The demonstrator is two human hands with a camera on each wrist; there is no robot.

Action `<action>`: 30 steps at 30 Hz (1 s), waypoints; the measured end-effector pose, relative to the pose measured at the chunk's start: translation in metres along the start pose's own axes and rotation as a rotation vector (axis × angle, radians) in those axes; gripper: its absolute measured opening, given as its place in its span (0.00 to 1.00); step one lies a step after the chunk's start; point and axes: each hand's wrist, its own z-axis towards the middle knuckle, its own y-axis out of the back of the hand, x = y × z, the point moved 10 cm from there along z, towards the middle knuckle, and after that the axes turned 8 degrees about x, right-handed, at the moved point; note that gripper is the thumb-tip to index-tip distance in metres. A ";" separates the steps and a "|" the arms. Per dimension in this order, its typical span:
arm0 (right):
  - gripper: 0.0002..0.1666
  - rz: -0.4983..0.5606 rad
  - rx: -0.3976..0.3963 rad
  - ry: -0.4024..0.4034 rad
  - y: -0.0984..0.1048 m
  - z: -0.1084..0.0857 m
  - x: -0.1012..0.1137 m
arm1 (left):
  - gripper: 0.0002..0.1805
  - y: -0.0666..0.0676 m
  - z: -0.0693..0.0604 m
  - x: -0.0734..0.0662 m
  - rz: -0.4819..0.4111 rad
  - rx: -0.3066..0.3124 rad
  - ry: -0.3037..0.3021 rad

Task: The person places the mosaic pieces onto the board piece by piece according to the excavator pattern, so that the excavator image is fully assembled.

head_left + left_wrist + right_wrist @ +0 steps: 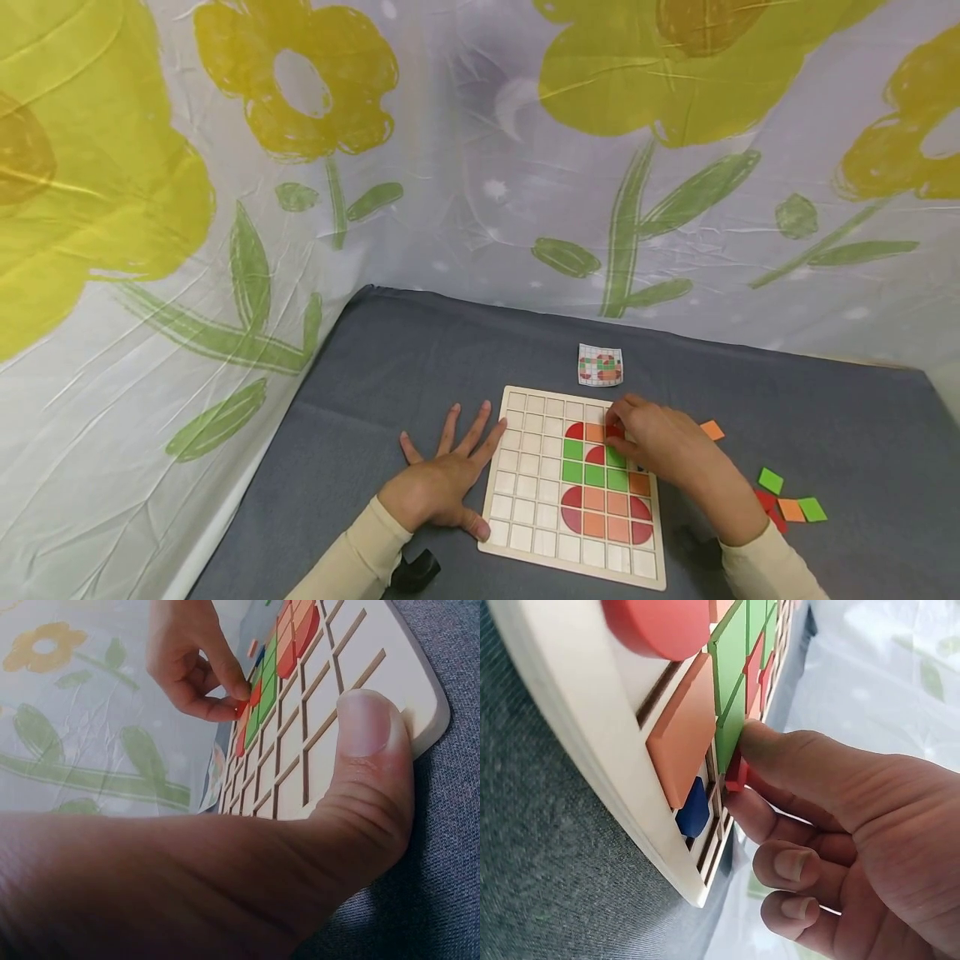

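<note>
A wooden grid board (527,463) lies on the dark cloth, with red, orange and green tiles set in its right half. Against its left side, my left hand (438,490) is spread with straight fingers, the thumb (367,735) resting on the near left corner. My right hand (667,437) is over the upper right of the board. Between its thumb and index finger it pinches a red tile (736,774), partly hidden by the fingers, beside a green tile (730,724). A dark blue piece (695,810) sits near an orange tile (682,735) by the board's right edge.
Beyond the board lies a small printed pattern card (600,365). Several loose tiles are to the right, among them an orange one (712,430) and a green one (770,480). A black object (415,573) lies by the left sleeve. A flowered curtain (465,167) hangs behind.
</note>
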 end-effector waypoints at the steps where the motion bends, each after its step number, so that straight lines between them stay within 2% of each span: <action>1: 0.12 0.003 -0.001 -0.001 0.000 0.000 0.000 | 0.80 0.000 0.000 0.000 0.001 0.000 0.000; 13: 0.10 0.037 -0.009 0.004 0.003 -0.005 -0.001 | 0.82 -0.006 0.005 0.005 -0.018 -0.003 -0.021; 20: 0.10 0.046 0.004 0.000 0.005 -0.008 -0.005 | 0.81 -0.003 0.003 0.004 -0.010 0.002 -0.011; 23: 0.11 0.061 0.014 -0.038 0.007 -0.012 -0.012 | 0.80 -0.002 0.002 0.002 -0.013 0.015 -0.003; 30: 0.13 0.035 -0.047 -0.146 0.018 -0.036 -0.048 | 0.80 -0.003 0.003 0.002 -0.001 0.014 0.007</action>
